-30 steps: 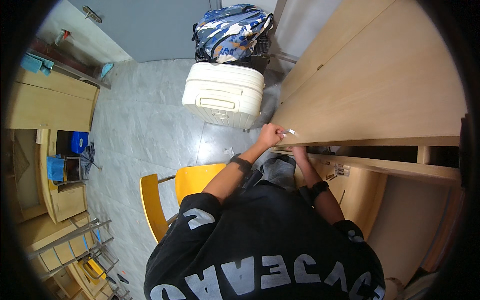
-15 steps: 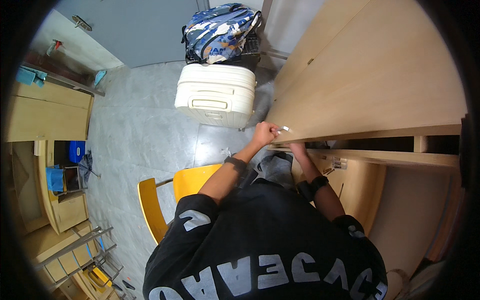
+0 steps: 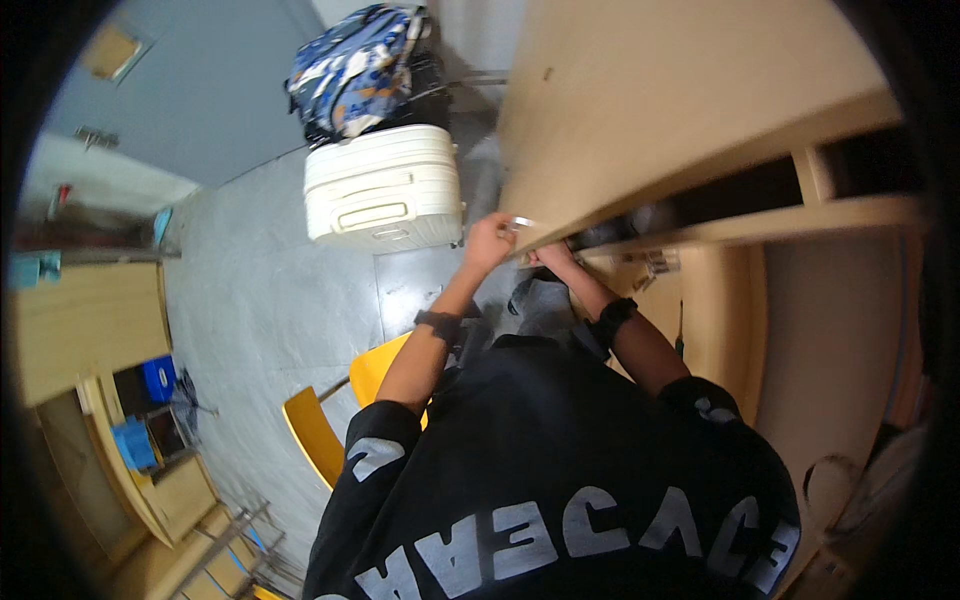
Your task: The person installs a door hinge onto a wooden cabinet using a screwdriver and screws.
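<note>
My left hand [image 3: 490,243] is at the free edge of a pale wooden cabinet door [image 3: 660,100]. Its fingers are closed around the small silver handle [image 3: 520,222] there. Just to the right, my right hand [image 3: 552,256] reaches in at the inner side of that edge, fingers curled; the door partly hides them, and what they grip is unclear. The door stands partly open, with a dark gap behind it. Below the gap runs the cabinet's wooden rail [image 3: 780,225], and small metallic pieces [image 3: 655,264] show beneath it, too blurred to name.
A cream suitcase [image 3: 385,190] stands on the grey floor, with a blue patterned backpack [image 3: 355,70] behind it. A yellow chair [image 3: 312,435] is by my left elbow. A green-handled tool [image 3: 680,330] is near my right forearm. Wooden furniture [image 3: 90,310] lines the left side.
The view has turned and shifted. The gap between the door and the cabinet frame looks wider, showing more of the dark inside. My left hand stays at the handle; my right stays by the door edge.
</note>
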`<action>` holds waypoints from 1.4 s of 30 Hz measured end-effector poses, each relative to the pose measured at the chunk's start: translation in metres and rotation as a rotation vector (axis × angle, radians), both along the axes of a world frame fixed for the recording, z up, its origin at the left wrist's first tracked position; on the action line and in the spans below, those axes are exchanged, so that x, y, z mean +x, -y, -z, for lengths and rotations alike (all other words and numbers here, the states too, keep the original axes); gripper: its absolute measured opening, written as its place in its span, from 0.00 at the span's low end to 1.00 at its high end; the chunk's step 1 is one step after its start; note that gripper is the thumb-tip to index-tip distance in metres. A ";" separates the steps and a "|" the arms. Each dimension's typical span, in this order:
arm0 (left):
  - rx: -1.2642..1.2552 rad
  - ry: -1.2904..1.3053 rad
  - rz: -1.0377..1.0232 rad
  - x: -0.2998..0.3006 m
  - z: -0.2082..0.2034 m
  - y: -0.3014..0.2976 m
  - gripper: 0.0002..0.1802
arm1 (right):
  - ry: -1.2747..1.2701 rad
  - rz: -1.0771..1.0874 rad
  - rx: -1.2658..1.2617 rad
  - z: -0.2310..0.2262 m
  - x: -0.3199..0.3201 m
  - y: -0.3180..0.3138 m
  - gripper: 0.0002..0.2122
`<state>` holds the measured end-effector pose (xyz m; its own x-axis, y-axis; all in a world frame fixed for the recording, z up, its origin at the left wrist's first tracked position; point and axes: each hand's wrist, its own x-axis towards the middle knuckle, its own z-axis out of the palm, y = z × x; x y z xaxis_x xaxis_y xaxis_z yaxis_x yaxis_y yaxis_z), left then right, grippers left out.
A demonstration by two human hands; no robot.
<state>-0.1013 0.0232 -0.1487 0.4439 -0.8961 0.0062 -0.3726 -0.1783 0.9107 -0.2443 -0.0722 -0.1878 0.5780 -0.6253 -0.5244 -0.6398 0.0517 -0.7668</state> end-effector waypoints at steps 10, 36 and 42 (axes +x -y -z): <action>-0.129 -0.510 0.213 0.009 -0.031 -0.009 0.06 | 0.255 -0.106 -0.123 -0.069 -0.145 -0.008 0.08; -0.042 -0.328 0.066 0.038 -0.057 -0.027 0.11 | 0.030 0.246 0.320 -0.137 -0.292 -0.084 0.08; -0.075 -0.173 0.073 0.036 -0.064 -0.023 0.14 | 0.282 0.027 -0.170 -0.170 -0.156 -0.047 0.14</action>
<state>-0.0657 0.0467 -0.0851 0.3783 -0.9257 0.0037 -0.2190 -0.0856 0.9720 -0.4006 -0.0254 -0.0173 0.6676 -0.7071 -0.2328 -0.4010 -0.0781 -0.9127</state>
